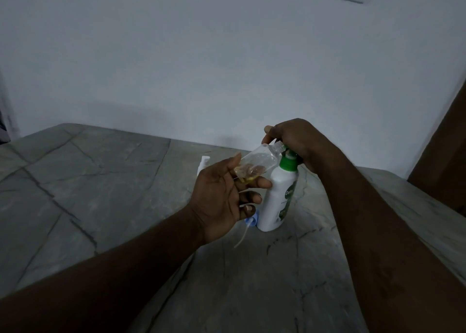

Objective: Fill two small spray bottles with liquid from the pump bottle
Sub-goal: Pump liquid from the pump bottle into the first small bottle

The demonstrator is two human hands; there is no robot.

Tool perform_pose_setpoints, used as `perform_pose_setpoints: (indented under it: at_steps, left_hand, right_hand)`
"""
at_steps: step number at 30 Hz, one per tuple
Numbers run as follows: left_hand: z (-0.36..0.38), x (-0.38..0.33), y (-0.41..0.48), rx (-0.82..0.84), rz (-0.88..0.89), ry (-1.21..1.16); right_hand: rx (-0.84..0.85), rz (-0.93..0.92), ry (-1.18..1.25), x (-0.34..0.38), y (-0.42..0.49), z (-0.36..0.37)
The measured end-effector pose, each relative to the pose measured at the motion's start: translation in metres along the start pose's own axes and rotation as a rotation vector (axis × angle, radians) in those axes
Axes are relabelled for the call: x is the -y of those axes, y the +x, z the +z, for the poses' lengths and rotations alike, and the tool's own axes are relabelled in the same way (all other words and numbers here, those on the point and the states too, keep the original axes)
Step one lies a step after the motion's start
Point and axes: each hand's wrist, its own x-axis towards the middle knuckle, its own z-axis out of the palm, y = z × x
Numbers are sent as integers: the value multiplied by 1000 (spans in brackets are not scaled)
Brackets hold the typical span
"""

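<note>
A white pump bottle (277, 196) with a green collar stands upright on the grey stone counter (100, 181). My right hand (295, 141) grips its green pump head from above. My left hand (222, 201) holds a small clear spray bottle (257, 163) tilted, its open neck up against the pump's nozzle. A little yellowish liquid lies at the bottle's low end. A second small white spray bottle (203, 165) stands behind my left hand, mostly hidden.
A blue spray cap with a white dip tube (248, 225) lies on the counter beside the pump bottle's base. A pale wall runs close behind the counter. A dark brown panel (443, 156) stands at the right.
</note>
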Motion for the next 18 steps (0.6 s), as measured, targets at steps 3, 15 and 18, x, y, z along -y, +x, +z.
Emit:
perform_pose_setpoints:
  at_steps: [3, 15, 18]
  left_hand:
    - [0, 0, 0, -1, 3, 8]
    - [1, 0, 0, -2, 2, 1]
    - [0, 1, 0, -7, 1, 3]
  right_hand:
    - [-24, -41, -12, 2, -3, -2]
    - [-14, -18, 11, -2, 1, 1]
    - [-17, -28, -2, -3, 0, 2]
